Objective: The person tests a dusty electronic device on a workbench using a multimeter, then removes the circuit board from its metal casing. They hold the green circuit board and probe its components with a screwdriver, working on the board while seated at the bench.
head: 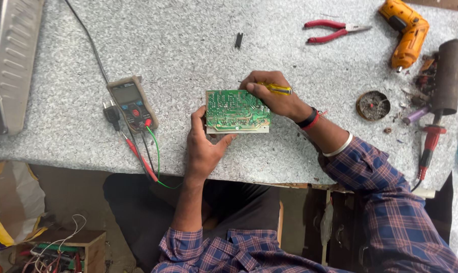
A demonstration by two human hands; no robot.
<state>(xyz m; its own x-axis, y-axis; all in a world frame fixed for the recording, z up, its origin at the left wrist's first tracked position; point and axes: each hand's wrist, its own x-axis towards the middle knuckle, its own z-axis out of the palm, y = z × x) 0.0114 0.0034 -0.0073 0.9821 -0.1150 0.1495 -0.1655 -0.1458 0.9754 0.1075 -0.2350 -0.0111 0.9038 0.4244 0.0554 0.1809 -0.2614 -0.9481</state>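
Note:
A green circuit board [234, 109] rests solder side up on the speckled grey worktop [188, 45]. My left hand [204, 144] grips its left and lower edges, thumb along the left side. My right hand [272, 96] sits at the board's upper right corner, closed around a small yellow-handled screwdriver [278, 89], whose tip is hidden behind the fingers.
A multimeter [132, 103] with red, black and green leads lies left of the board. Red-handled pliers [327, 30] and an orange drill [407, 30] lie at the far right. A soldering iron [431, 144], a round tin [372, 105] and a dark cylinder [447, 76] sit at the right edge.

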